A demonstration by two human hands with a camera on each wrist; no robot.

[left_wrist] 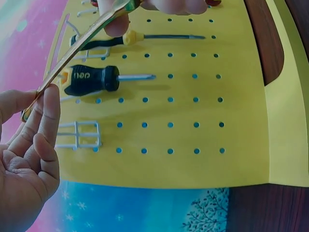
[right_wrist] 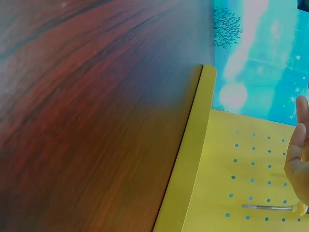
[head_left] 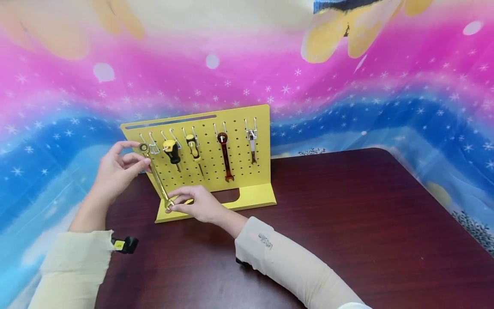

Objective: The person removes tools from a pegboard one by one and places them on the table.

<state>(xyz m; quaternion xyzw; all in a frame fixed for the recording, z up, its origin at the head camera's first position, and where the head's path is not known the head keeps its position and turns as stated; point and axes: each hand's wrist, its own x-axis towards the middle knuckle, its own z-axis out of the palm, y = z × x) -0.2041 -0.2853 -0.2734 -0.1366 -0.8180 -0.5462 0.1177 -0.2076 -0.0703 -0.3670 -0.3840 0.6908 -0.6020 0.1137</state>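
A gold-coloured combination wrench (head_left: 156, 174) slants in front of the left side of a yellow pegboard (head_left: 247, 150). My left hand (head_left: 121, 169) pinches its upper, ring end between thumb and fingers. At the lower, open-ended jaw, my right hand (head_left: 198, 204) grips it with thumb and fingertips. The left wrist view shows the wrench (left_wrist: 77, 43) crossing before the board, with the left hand (left_wrist: 31, 154) at one end and fingertips of the other hand at the top edge. Close beside the ring end is a white wire hook (left_wrist: 87, 135).
On the board hang a thick black-and-yellow screwdriver (head_left: 171, 150), a slimmer screwdriver (head_left: 194, 148), a dark red wrench (head_left: 225, 159) and a small silver wrench (head_left: 252, 148). The board stands on a dark wooden table (head_left: 347, 214) before a patterned cloth backdrop (head_left: 347, 98).
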